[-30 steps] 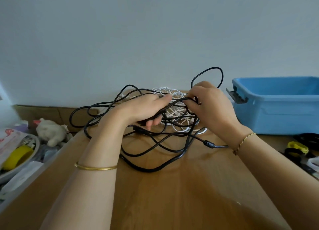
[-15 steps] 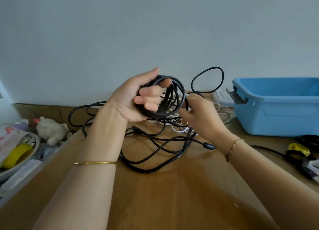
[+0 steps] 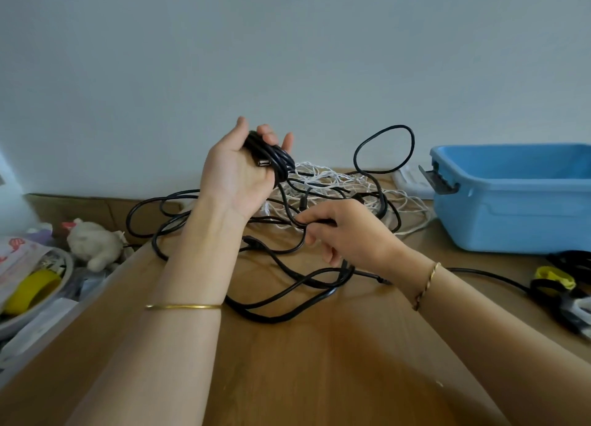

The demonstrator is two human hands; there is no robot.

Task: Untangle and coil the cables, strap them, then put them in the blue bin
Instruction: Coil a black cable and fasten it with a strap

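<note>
Left hand (image 3: 235, 177) higher; one blue bin (image 3: 511, 220)

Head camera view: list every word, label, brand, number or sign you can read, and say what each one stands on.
No text in this view can be read.
Red print on the white packet at the left edge: too blurred to read.
On the blue bin: no label shows.
On the plug of the black cable coiled in the left hand: no legible marking.
</note>
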